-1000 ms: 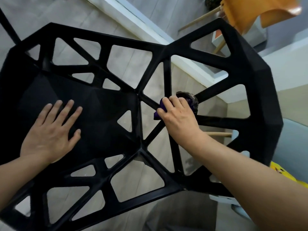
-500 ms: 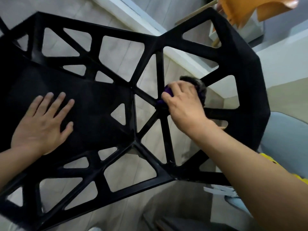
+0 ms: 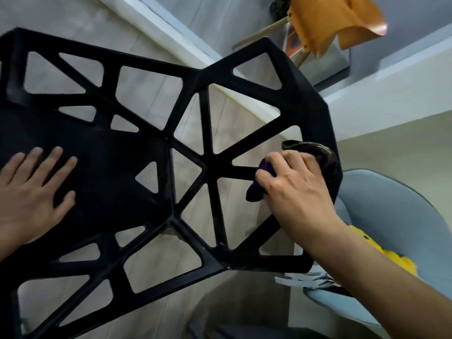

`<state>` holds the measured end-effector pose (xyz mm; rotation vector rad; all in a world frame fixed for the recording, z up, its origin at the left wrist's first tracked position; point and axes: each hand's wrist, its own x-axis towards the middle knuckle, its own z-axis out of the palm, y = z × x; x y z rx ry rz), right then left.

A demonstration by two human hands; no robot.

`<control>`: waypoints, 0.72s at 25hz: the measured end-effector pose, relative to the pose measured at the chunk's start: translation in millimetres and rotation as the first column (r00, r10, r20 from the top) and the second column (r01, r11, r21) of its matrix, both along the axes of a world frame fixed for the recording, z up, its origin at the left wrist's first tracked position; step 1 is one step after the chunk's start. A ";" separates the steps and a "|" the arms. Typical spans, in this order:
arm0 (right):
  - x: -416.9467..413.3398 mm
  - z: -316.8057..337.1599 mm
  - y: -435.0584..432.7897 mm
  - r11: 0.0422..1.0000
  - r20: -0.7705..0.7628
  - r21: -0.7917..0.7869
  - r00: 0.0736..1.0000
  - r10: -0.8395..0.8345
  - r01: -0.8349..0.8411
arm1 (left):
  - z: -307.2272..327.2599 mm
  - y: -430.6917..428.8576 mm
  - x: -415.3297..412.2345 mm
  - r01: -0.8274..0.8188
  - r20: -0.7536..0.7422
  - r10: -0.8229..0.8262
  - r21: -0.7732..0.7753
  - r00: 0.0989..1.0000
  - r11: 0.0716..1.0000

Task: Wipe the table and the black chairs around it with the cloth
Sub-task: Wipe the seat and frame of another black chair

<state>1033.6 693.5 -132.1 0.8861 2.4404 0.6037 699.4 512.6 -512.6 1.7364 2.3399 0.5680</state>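
A black chair (image 3: 210, 167) with a web of triangular cut-outs fills most of the head view, seen from above. My left hand (image 3: 31, 194) lies flat, fingers spread, on the solid seat panel at the left. My right hand (image 3: 296, 189) grips a dark purple cloth (image 3: 259, 184) and presses it against a strut near the right rim of the chair back. Part of the cloth bunches out beyond my fingers at the rim.
An orange chair (image 3: 325, 25) stands at the top right. A light blue chair (image 3: 403, 241) with something yellow (image 3: 391, 255) on it sits close at the right. A white surface (image 3: 391, 104) runs along the right, and pale floor (image 3: 151, 94) shows through the cut-outs.
My right hand has slid the cloth outward along the strut from the hub toward the chair's right rim. The view shifted, so my left hand appears further left.
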 end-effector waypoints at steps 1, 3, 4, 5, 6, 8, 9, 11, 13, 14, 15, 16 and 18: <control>-5.8 -8.7 1.1 1.000 0.004 0.009 1.000 -0.017 0.017 | 7.8 -3.6 -0.5 0.041 -0.033 -0.041 0.002 0.999 0.999; -23.8 -35.7 2.3 0.999 0.050 -0.011 0.998 -0.032 0.032 | 20.1 -7.3 0.7 0.083 -0.088 -0.084 -0.025 0.992 0.996; -34.5 -52.4 2.6 0.999 0.072 -0.044 0.997 -0.012 0.015 | 24.6 -8.0 -0.7 0.061 -0.100 -0.064 -0.031 0.993 0.998; -43.4 -67.5 4.1 0.997 0.088 -0.081 0.996 0.016 -0.008 | 29.2 -7.4 -1.0 0.038 -0.102 -0.042 -0.037 0.994 0.999; -50.8 -80.2 6.1 0.993 0.109 -0.112 0.993 0.039 -0.026 | 32.7 -7.8 0.0 0.030 -0.108 -0.035 -0.048 0.994 0.998; -62.2 -98.6 9.1 0.991 0.138 -0.131 0.989 0.046 -0.028 | 38.7 -9.3 2.9 0.036 -0.151 -0.047 -0.078 0.987 0.996; -63.4 -105.4 8.1 0.991 0.152 -0.130 0.987 0.050 -0.030 | 41.1 -10.6 2.8 0.039 -0.178 -0.056 -0.098 0.982 0.994; -62.4 -108.0 0.9 0.994 0.157 -0.107 0.987 0.048 -0.031 | 43.1 -11.6 1.4 0.042 -0.200 -0.065 -0.116 0.978 0.992; -59.7 -106.3 -13.6 0.993 0.155 -0.100 0.985 0.081 -0.066 | 44.3 -11.1 1.1 0.033 -0.196 -0.056 -0.117 0.979 0.993; -56.2 -104.9 -24.5 0.989 0.158 -0.141 0.986 0.056 -0.034 | 44.9 -10.2 1.5 0.034 -0.203 -0.060 -0.126 0.977 0.991; -50.3 -104.1 -38.2 0.981 0.181 -0.192 0.983 0.013 0.022 | 46.9 -10.2 1.8 0.037 -0.210 -0.067 -0.144 0.975 0.989; -43.8 -102.5 -52.7 0.975 0.192 -0.216 0.981 -0.016 0.059 | 49.5 -9.9 2.0 0.036 -0.217 -0.071 -0.162 0.974 0.986; -35.9 -95.4 -83.1 0.981 0.237 -0.191 0.971 0.001 0.046 | 54.2 -11.1 3.7 0.032 -0.232 -0.072 -0.172 0.970 0.985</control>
